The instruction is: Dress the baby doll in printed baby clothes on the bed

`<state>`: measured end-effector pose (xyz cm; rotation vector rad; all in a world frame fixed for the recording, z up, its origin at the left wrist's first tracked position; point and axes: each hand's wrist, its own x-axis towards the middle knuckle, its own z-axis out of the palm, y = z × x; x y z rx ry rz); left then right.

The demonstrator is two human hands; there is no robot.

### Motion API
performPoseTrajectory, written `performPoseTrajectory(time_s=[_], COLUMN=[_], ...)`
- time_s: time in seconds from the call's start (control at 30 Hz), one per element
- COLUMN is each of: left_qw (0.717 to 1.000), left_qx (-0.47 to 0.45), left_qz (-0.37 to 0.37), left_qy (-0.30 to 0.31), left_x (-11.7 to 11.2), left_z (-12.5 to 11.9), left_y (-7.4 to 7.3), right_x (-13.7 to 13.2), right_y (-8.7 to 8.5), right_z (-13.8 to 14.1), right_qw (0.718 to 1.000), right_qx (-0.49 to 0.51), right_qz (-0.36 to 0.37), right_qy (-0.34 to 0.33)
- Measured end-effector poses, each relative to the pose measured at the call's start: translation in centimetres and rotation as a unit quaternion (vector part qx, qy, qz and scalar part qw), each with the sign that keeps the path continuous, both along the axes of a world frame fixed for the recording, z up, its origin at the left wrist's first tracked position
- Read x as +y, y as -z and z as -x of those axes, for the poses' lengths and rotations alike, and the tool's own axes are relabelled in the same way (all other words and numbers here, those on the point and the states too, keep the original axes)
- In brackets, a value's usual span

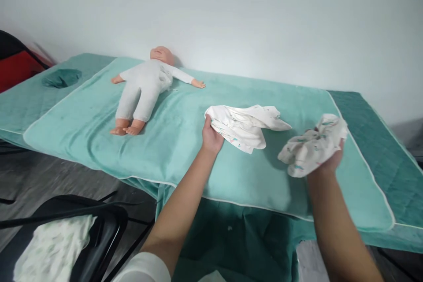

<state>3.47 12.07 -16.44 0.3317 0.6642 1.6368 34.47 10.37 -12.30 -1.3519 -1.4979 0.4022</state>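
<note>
My left hand (pixel 212 136) grips the near-left edge of a white baby garment (pixel 243 123) with small coloured prints, thumb on top. One sleeve-like or leg-like part of it stretches to the right over the sheet. In my right hand (pixel 332 158) is a second white printed garment (pixel 312 145), bunched up and raised a little above the sheet; most of my right fingers are hidden behind it. A baby doll (pixel 143 83) in a white fabric suit lies on its back to the left, arms spread, touched by neither hand.
A light green sheet (pixel 185 154) with pale piping covers the darker green padded bed (pixel 373 141), which stands against a white wall (pixel 211 22). At lower left, a black chair (pixel 109 224) holds a white patterned cloth (pixel 54 251). Something red and black (pixel 18 68) sits at far left.
</note>
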Motion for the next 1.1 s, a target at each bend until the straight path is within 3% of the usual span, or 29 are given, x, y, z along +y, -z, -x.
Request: performPoseTrajectory(time_s=[0.03, 0.1, 0.2, 0.23, 0.27, 0.37, 0.5, 0.67, 0.77, 0.87, 1.0, 1.1], left_qw=[1.000, 1.000, 0.999, 0.999, 0.999, 0.999, 1.000, 0.999, 0.999, 0.998, 0.998, 0.997], left_qx=[-0.005, -0.013, -0.030, -0.036, -0.040, -0.041, -0.029, -0.036, -0.049, -0.061, -0.069, -0.074], left_qz=[-0.004, -0.011, -0.008, -0.005, -0.003, -0.002, -0.002, -0.004, -0.005, -0.001, 0.012, 0.010], left_qy=[-0.003, -0.010, -0.020, -0.020, -0.021, -0.016, -0.002, 0.004, 0.008, 0.003, -0.002, 0.002], left_x=[0.0, 0.1, 0.1, 0.1, 0.0, 0.0, 0.0, -0.1, 0.0, 0.1, 0.1, 0.0], left_z=[-0.1, -0.2, -0.3, -0.3, -0.4, -0.4, -0.4, -0.3, -0.4, -0.6, -0.6, -0.4], left_y=[0.1, 0.2, 0.3, 0.3, 0.2, 0.0, 0.0, 0.1, 0.0, -0.3, -0.6, -0.7], right_x=[-0.8, -1.8, -2.0, -1.7, -1.3, -0.1, 0.8, -0.7, -2.4, -3.7, -3.5, -2.6], right_y=[-1.3, -3.8, -5.7, -5.5, -4.8, -1.3, 2.5, 2.3, 1.9, 1.9, 1.8, 2.2], right_z=[-1.6, -4.8, -8.7, -9.6, -10.3, -11.1, -10.5, -10.3, -9.9, -9.1, -9.1, -10.6], right_qw=[0.995, 0.983, 0.973, 0.967, 0.963, 0.932, 0.925, 0.922, 0.900, 0.893, 0.894, 0.900], right_qx=[0.086, 0.133, -0.005, -0.075, -0.147, -0.284, -0.281, -0.292, -0.348, -0.376, -0.399, -0.382], right_qz=[0.030, 0.010, -0.098, -0.095, -0.048, 0.142, 0.178, 0.215, 0.238, 0.218, 0.176, 0.173], right_qy=[0.033, 0.123, 0.209, 0.225, 0.223, 0.174, 0.185, 0.138, 0.106, 0.117, 0.101, 0.118])
